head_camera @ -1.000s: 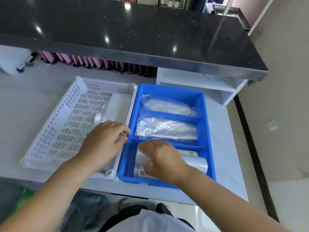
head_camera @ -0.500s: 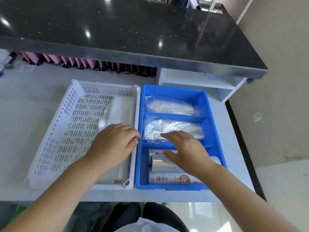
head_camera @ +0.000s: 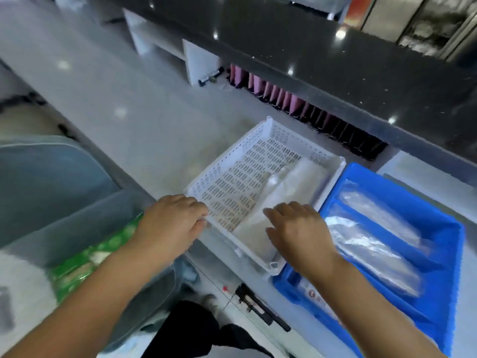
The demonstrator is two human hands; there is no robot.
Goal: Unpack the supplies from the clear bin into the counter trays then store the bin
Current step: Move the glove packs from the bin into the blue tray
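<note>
Clear bin (head_camera: pixel 64 202) low to the left of the white tray (head_camera: pixel 219 169), below counter level, walls translucent and grey, with a green packet (head_camera: pixel 87 259) showing through the side nearest the tray. White tray flat on the pale grey counter (head_camera: pixel 129 99), its perforated floor bare on the left half, one long clear packet (head_camera: pixel 291 182) lying along the right wall.

Left hand (head_camera: pixel 170 223) at the white tray's near-left corner, fingers bent over the rim, thumb against the near wall, gripping that corner. Right hand (head_camera: pixel 299 233) palm down above the near end of the long clear packet inside the white tray, fingers spread and only slightly bent, nothing held. Cannot tell through the blur whether touching the plastic or just above it.

Blue tray (head_camera: pixel 444 228) hard against the white tray's right wall, split into compartments. Far bundle (head_camera: pixel 382 210) and middle bundle (head_camera: pixel 374 251), both in clear wrap, each in its own compartment to the right of the white tray. Printed roll (head_camera: pixel 313 293) in the nearest compartment, largely hidden under the right forearm.

Beyond the white tray, a row of pink folders (head_camera: pixel 273 94) tucked beneath a black speckled countertop (head_camera: pixel 335 60). Entire view smeared by motion.
</note>
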